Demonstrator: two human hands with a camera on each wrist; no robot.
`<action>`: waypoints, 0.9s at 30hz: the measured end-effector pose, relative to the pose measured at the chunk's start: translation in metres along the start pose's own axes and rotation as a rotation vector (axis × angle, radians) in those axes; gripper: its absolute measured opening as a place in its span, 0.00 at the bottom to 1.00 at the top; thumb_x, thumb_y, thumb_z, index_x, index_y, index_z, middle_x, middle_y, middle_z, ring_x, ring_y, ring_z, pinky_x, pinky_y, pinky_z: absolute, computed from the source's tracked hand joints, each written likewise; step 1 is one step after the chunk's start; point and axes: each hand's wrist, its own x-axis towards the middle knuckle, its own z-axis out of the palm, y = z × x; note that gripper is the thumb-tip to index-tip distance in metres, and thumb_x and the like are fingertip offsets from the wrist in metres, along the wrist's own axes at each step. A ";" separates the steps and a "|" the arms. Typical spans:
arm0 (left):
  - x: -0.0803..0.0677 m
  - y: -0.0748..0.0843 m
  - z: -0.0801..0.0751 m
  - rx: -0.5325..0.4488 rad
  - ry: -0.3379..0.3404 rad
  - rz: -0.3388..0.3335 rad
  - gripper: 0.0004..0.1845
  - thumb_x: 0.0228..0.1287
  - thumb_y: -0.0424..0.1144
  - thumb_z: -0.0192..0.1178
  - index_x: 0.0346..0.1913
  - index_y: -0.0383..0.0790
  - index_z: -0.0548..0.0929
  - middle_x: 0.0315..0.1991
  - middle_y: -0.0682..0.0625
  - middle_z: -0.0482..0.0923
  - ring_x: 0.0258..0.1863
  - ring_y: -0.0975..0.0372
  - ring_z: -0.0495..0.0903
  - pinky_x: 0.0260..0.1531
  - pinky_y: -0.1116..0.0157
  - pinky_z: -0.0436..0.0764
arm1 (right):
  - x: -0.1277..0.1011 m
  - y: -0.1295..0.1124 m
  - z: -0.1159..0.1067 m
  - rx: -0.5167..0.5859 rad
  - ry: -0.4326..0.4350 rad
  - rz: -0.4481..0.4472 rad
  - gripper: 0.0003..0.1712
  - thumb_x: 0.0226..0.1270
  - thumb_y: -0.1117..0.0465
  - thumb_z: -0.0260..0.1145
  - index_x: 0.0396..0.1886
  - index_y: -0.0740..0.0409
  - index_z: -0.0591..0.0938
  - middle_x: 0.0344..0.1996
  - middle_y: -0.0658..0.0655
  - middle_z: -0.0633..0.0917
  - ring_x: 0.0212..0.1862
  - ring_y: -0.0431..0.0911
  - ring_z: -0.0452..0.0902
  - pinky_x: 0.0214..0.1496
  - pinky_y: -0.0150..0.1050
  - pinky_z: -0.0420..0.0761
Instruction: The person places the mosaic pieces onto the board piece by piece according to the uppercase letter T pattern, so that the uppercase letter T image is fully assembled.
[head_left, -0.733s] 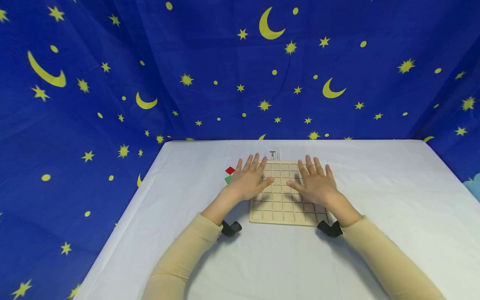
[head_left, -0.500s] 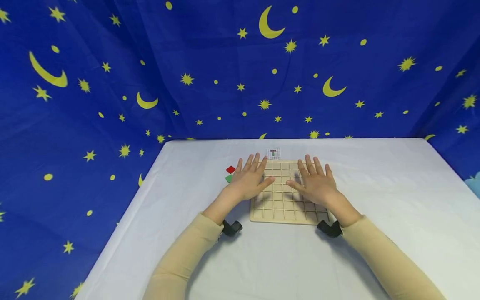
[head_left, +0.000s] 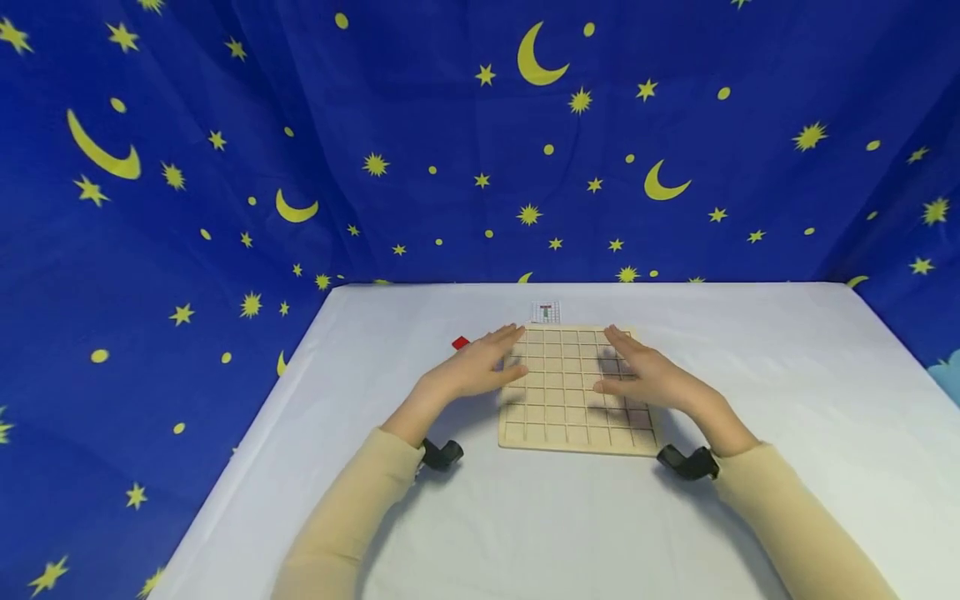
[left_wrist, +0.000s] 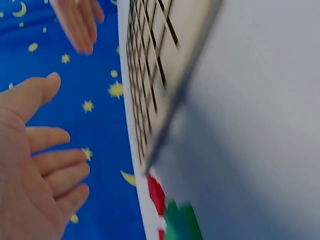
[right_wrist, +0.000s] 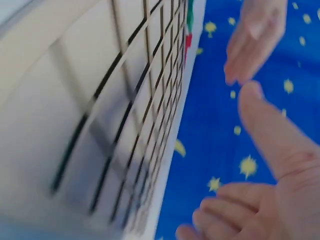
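A pale wooden grid board (head_left: 573, 387) lies flat on the white table (head_left: 750, 400). My left hand (head_left: 480, 367) hovers over its left edge, fingers straight, palm turned inward and holding nothing. My right hand (head_left: 648, 375) hovers over the board's right half, fingers straight and empty. A red tile (head_left: 460, 342) lies left of the board, just beyond my left hand. The left wrist view shows my left hand (left_wrist: 35, 165), the board (left_wrist: 160, 65), and red (left_wrist: 156, 192) and green tiles (left_wrist: 180, 225). The right wrist view shows my right hand (right_wrist: 265, 175) beside the board (right_wrist: 100, 100).
A small printed card (head_left: 546, 312) with a red and green figure lies behind the board's far edge. A blue curtain (head_left: 450, 133) with yellow moons and stars hangs behind and at both sides of the table. Black wrist cameras (head_left: 442, 454) sit at both cuffs.
Both hands have lifted off the board and turned from palm-down to edge-on, drawing slightly apart. The green tile is now hidden behind my left hand in the head view.
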 end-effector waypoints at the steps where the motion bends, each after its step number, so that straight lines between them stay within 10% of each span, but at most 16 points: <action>1: -0.001 -0.004 -0.001 -0.012 0.014 0.008 0.37 0.69 0.54 0.51 0.73 0.37 0.55 0.72 0.42 0.52 0.71 0.54 0.50 0.68 0.60 0.51 | -0.003 0.006 -0.002 0.036 -0.001 -0.007 0.56 0.61 0.39 0.64 0.74 0.63 0.45 0.72 0.68 0.45 0.71 0.64 0.40 0.67 0.63 0.49; 12: 0.001 -0.048 -0.002 -0.194 0.158 -0.037 0.30 0.62 0.42 0.63 0.65 0.36 0.70 0.63 0.46 0.70 0.59 0.54 0.71 0.59 0.58 0.69 | -0.023 0.060 -0.006 0.276 0.082 0.010 0.39 0.63 0.54 0.67 0.68 0.66 0.64 0.67 0.67 0.64 0.65 0.64 0.60 0.65 0.55 0.61; 27: 0.025 -0.094 0.017 -0.405 0.235 -0.062 0.28 0.61 0.32 0.63 0.64 0.32 0.71 0.54 0.44 0.78 0.59 0.54 0.72 0.55 0.57 0.73 | -0.026 0.082 0.008 0.224 0.131 0.011 0.33 0.63 0.55 0.67 0.66 0.61 0.70 0.64 0.64 0.69 0.66 0.61 0.59 0.65 0.57 0.59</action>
